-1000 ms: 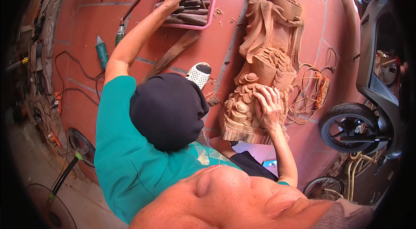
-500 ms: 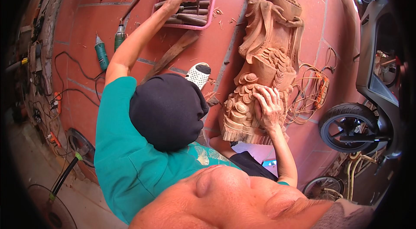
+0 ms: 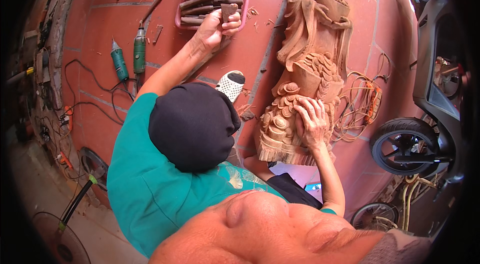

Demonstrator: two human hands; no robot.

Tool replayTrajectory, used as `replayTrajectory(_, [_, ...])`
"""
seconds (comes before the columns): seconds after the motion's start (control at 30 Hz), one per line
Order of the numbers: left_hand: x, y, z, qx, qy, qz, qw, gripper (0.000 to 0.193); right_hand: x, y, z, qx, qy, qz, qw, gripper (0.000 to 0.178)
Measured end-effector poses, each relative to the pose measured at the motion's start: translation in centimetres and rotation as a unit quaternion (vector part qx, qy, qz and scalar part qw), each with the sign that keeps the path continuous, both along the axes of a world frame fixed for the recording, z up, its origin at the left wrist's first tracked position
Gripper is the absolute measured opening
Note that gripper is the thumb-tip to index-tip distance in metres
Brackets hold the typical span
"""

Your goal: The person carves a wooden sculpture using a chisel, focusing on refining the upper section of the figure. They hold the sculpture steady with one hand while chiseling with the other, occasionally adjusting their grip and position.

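Note:
My left hand (image 3: pixel 212 30) is closed around a chisel with a flat, flared, brownish blade (image 3: pixel 229 11) that sticks up from the fist. It is just below the near edge of a pink plastic tray (image 3: pixel 176 18) full of wooden-handled carving chisels (image 3: pixel 199 2). A wooden statue (image 3: pixel 319 29) of a bearded, robed figure lies on its back on the floor. On its lower part, carved with coins and rounded shapes, my right hand (image 3: pixel 311 124) rests with fingers stretched out, holding nothing.
Two green power tools (image 3: pixel 139 50) with black cords lie at left on red floor tiles. A wooden mallet-like club (image 3: pixel 205 61) is partly behind my left arm. A white perforated shoe (image 3: pixel 231 85) stands mid-floor. Tangled orange cord (image 3: pixel 357 101) and a motorbike wheel (image 3: pixel 403 146) are at right.
My left hand has drawn back from over the tray toward me, now with a chisel standing out of its grip. My right hand stays on the statue.

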State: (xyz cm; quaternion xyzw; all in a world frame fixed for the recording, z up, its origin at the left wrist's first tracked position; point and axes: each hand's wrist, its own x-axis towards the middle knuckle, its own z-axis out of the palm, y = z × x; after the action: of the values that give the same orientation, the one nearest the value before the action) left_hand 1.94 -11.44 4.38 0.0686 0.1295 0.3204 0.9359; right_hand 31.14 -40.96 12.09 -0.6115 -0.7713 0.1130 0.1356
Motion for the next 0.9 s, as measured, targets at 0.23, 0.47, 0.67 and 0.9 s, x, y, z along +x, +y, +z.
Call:
replayTrajectory(0.23, [0.0, -1.6, 1.8, 0.028, 0.097, 0.013, 0.995, 0.035, -0.1, 0.1, 0.0, -0.001, 0.001, 0.002, 1.000, 0.027])
replayTrajectory(0.47, [2.1, -1.4, 2.8, 0.029, 0.147, 0.011, 0.989, 0.036, -0.5, -1.5, 0.5, -0.002, -0.005, -0.037, 0.999, 0.026])
replayTrajectory(0.67, [-0.9, -1.1, 0.1, 0.117, 0.311, 0.069, 0.941, 0.021, 0.0, 0.1, -0.1, -0.006, 0.004, 0.004, 1.000, 0.026])
replayTrajectory(0.9, [-1.5, -0.7, -2.4, 0.111, 0.360, 0.041, 0.925, 0.016, 0.0, -0.1, 0.0, -0.007, 0.000, -0.001, 1.000, 0.027])
